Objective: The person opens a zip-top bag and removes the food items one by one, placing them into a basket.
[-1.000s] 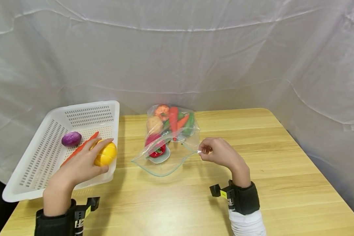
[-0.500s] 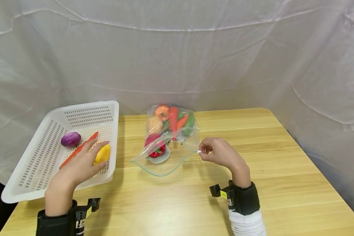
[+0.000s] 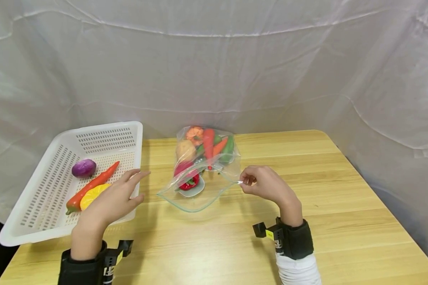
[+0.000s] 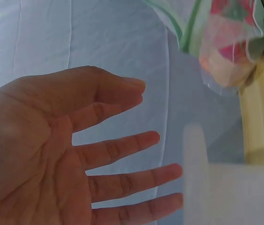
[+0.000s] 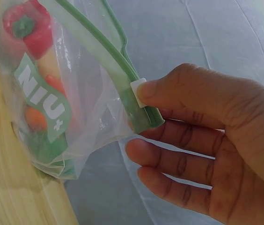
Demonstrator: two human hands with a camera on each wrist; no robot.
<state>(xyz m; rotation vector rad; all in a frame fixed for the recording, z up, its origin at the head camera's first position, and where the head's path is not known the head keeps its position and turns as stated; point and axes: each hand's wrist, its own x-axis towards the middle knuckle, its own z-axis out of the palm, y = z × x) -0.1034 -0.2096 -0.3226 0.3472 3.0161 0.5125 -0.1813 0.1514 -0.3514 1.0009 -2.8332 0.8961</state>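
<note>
My left hand [image 3: 112, 202] hovers over the near right rim of the white basket [image 3: 138, 146], its fingers extended and apart; the left wrist view shows a bare palm [image 4: 33, 154]. Beneath it, partly hidden by the hand, a yellow ribbed pumpkin [image 3: 92, 194] lies against a long red chili pepper [image 3: 101, 178]. A purple oval vegetable [image 3: 83, 168] sits beyond them. My right hand [image 3: 269, 185] pinches the white slider [image 5: 139, 92] at the right end of a clear zip bag [image 3: 210, 198]. The bag's mouth gapes toward me.
Inside the bag are a red bell pepper [image 3: 190, 182], an orange pumpkin [image 3: 194, 134], a red carrot-like vegetable [image 3: 208, 144] and several others. The wooden table [image 3: 342, 206] extends right. A pale cloth [image 3: 214, 71] hangs behind.
My left hand has lowered the yellow pumpkin into the basket and let go of it, then moved right toward the rim. The right hand has stayed in place on the bag's slider.
</note>
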